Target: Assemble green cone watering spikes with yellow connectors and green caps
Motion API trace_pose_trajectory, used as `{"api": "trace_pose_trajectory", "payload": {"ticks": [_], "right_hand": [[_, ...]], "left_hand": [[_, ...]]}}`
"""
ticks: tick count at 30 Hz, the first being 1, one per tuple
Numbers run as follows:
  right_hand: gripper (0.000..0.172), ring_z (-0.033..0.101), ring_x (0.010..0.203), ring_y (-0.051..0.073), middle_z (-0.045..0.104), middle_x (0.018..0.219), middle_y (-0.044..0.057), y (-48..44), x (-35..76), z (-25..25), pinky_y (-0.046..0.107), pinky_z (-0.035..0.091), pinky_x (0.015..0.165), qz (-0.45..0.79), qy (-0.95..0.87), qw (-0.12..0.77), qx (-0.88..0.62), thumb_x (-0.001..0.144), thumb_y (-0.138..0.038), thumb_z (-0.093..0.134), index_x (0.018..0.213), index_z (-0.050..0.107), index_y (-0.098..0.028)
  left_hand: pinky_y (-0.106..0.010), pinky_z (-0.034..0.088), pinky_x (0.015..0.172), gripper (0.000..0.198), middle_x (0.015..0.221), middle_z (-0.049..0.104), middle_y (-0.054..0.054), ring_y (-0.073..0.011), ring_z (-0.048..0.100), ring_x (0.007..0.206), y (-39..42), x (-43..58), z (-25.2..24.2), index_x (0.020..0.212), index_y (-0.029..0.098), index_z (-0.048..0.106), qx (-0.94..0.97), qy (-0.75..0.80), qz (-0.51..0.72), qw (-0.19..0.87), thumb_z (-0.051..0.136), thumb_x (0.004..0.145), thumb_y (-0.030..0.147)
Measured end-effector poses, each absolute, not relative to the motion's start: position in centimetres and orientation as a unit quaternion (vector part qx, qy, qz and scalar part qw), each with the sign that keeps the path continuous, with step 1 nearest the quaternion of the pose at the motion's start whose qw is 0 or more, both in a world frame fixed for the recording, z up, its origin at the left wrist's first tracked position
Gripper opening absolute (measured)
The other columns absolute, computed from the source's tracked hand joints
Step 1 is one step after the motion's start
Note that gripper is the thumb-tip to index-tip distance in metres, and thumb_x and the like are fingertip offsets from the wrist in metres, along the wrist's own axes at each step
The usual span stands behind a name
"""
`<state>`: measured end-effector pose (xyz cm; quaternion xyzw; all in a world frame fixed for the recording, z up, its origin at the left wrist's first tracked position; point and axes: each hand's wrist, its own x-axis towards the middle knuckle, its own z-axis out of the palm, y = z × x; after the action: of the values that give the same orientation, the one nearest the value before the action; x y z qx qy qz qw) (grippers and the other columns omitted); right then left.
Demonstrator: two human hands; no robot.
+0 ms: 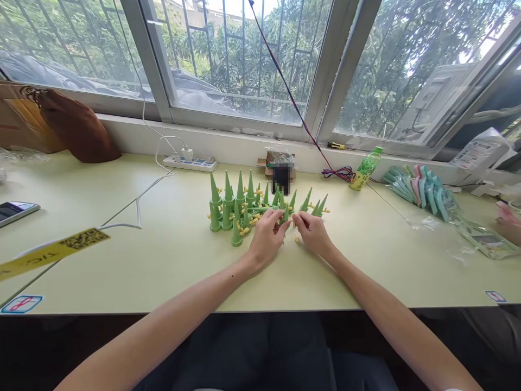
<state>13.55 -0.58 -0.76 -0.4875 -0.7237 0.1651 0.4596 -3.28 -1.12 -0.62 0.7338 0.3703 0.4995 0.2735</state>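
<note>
A cluster of several green plastic cones (240, 203) with small yellow fittings stands and lies on the pale green table (171, 266). My left hand (266, 236) has its fingers closed around one green cone (285, 214) at the cluster's near edge. My right hand (311, 231) pinches at the same spot, fingertips almost touching the left hand's; what it holds is too small to make out. A tiny yellow piece (297, 239) lies on the table just under my right hand.
A white power strip (190, 162) and cable lie at the back left, with a phone (16, 210) and a yellow tag (52, 251) at the left. A green bottle (365, 169), stacked teal and pink packets (419, 187) and plastic bags sit right. A brown bag (75, 127) leans by the window.
</note>
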Motion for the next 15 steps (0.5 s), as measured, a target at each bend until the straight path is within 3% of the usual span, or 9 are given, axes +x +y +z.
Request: {"api": "trace_pose_trajectory", "payload": {"ticks": [8, 11, 15], "right_hand": [[0.042, 0.035, 0.055, 0.012, 0.042, 0.06, -0.003, -0.6, 13.7, -0.6, 0.027, 0.03, 0.053, 0.153, -0.695, 0.496, -0.498, 0.098, -0.051, 0.045, 0.07, 0.049, -0.02], [0.041, 0.035, 0.055, 0.012, 0.043, 0.06, -0.003, -0.6, 13.7, -0.5, 0.027, 0.031, 0.054, 0.146, -0.691, 0.502, -0.499, 0.098, -0.05, 0.046, 0.071, 0.05, -0.02], [0.04, 0.038, 0.055, 0.013, 0.046, 0.061, -0.002, -0.7, 13.8, -0.5, 0.027, 0.032, 0.054, 0.142, -0.691, 0.508, -0.494, 0.098, -0.05, 0.045, 0.073, 0.052, -0.02]], "left_hand": [[-0.025, 0.059, 0.06, 0.019, 0.11, 0.057, -0.008, -0.0128, 0.066, 0.078, -1.4, -2.6, 0.1, 0.107, 0.02, 0.057, 0.671, 0.371, 0.526, 0.367, 0.056, 0.09, 0.027], [-0.023, 0.056, 0.053, 0.018, 0.092, 0.06, -0.004, -0.0109, 0.064, 0.065, -1.3, -2.6, 0.5, 0.098, 0.018, 0.053, 0.629, 0.386, 0.537, 0.409, 0.055, 0.092, 0.035], [-0.019, 0.044, 0.038, 0.028, 0.069, 0.054, 0.003, -0.0069, 0.053, 0.044, -0.9, -2.7, 0.4, 0.091, 0.019, 0.049, 0.598, 0.387, 0.532, 0.458, 0.055, 0.092, 0.047]]}}
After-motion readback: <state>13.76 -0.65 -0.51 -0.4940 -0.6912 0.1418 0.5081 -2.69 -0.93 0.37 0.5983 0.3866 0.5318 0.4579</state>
